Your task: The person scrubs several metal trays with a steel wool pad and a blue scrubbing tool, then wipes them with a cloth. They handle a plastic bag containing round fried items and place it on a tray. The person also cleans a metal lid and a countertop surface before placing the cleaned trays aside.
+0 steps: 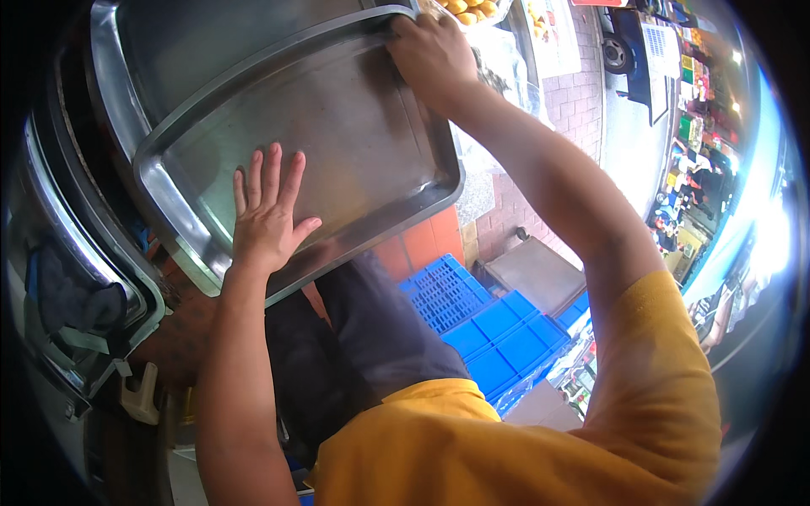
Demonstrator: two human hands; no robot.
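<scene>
A rectangular stainless steel tray (354, 133) with a raised rim is tilted in front of my body. My right hand (436, 60) has its fingers curled over the tray's far right corner. My left hand (269, 212), fingers spread and back upward, lies over the near left part of the tray; whether the palm presses on the metal is hard to tell. Behind and partly under this tray sits a second metal tray (190, 57), with its left wall showing. The right hand hides the corner it grips.
Blue plastic crates (500, 341) stand on the floor to the right, beside a flat trolley (538, 275). Yellow fruit (468, 11) lies at the top. A metal counter edge (82, 221) with dark cloth (76, 297) runs along the left. Street stalls stretch beyond the brick pavement (573, 107).
</scene>
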